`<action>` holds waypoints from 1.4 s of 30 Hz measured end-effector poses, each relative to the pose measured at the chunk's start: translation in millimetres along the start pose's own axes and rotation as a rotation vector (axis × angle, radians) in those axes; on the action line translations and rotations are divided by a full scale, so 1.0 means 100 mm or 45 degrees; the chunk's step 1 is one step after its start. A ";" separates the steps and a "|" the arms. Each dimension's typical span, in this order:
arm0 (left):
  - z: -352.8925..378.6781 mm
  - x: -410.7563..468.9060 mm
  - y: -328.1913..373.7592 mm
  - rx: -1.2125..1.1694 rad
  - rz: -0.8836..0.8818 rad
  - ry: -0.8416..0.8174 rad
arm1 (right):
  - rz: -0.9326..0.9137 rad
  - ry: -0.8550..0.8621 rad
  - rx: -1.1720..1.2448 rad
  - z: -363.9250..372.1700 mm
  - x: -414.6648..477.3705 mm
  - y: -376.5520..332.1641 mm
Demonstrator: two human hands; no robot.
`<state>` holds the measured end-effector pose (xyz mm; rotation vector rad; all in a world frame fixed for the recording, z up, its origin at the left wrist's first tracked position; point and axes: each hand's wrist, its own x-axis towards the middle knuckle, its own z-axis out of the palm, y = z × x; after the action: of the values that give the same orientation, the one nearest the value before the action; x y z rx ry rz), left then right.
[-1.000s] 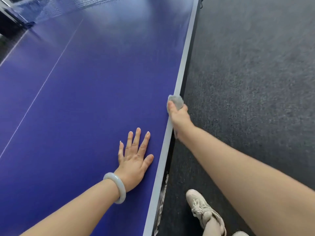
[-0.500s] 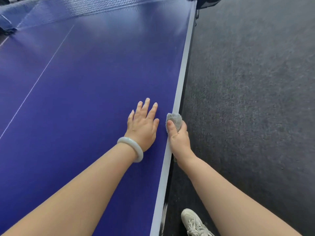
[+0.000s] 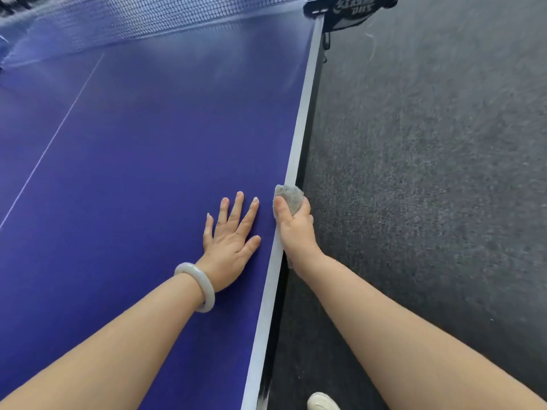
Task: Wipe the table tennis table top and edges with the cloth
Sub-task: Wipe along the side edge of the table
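Head view. Blue table point(image 3: 142, 149) fills the left side, with a white stripe along its right edge and a thin white line crossing the top at left. Net point(image 3: 142, 20) stretches across the far end, its black clamp point(image 3: 346, 8) sitting at the edge corner.

Left hand point(image 3: 232, 241) lies flat on the table top, palm down, fingers straight and spread, close to the white stripe. Pale bangle point(image 3: 196, 287) circles that wrist.

Right hand point(image 3: 294, 224) grips a balled grey cloth point(image 3: 290, 196) against the table's right edge; thumb on top near the stripe, remaining fingers curled over the side, mostly hidden. Cloth sticks out ahead of the thumb, touching the stripe. The two hands sit just beside each other.

Dark grey carpet point(image 3: 429, 173) covers the floor at right. Toe of a white shoe point(image 3: 321, 402) shows at the bottom.
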<state>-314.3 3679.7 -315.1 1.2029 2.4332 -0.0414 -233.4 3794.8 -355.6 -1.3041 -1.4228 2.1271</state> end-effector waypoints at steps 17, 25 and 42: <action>-0.02 -0.02 -0.04 -0.019 0.022 -0.021 | -0.040 0.020 0.002 -0.04 0.46 -0.24; -0.19 0.16 0.23 -0.318 0.023 0.335 | -0.012 -0.075 -0.065 -0.17 1.13 -0.63; -0.93 2.39 0.48 -0.012 -0.337 -0.006 | -0.081 -0.078 -0.116 -0.22 1.68 -0.94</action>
<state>-438.8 3909.3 -314.7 0.8678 2.5691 -0.1103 -332.7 3960.2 -367.6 -1.2177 -1.5811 2.1006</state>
